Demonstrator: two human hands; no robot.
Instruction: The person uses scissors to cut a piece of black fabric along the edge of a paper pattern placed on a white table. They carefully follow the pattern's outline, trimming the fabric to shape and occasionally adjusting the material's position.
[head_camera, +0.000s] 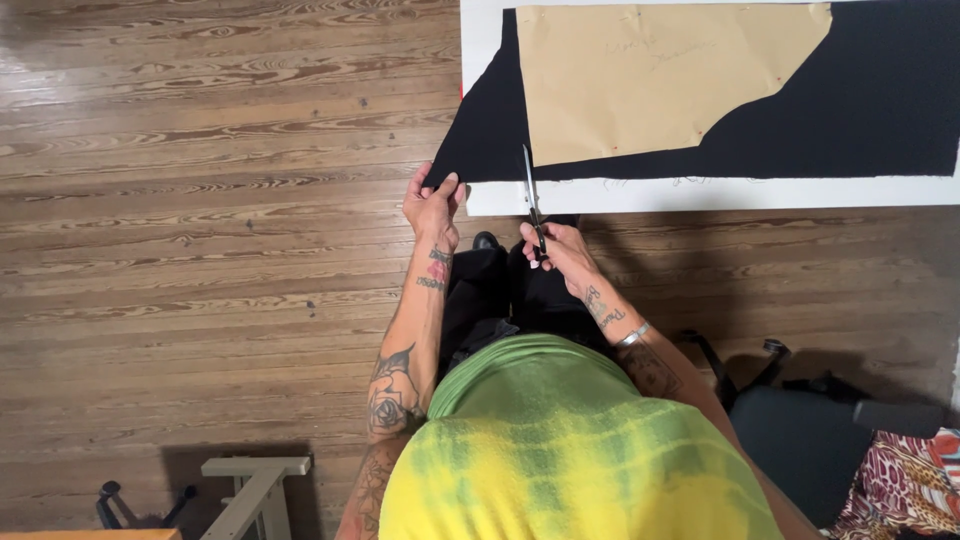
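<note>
Floor (200, 200): we see brown wooden boards under everything.
White board (700, 192): we find it flat on the floor, its near edge bare below the cloth.
Black fabric (880, 90): we see it spread across the white board, its left corner hanging past the board's edge.
Paper pattern (640, 75): we note a tan sheet lying flat on the black fabric.
Chair (810, 440): we spot a dark seat at lower right.
Left hand (433, 205): we see it closed, pinching the fabric's left corner.
Right hand (560, 250): we see it closed round the scissor handles.
Scissors (531, 195): we see the blades pointing away, at the fabric's near edge beside the pattern.
</note>
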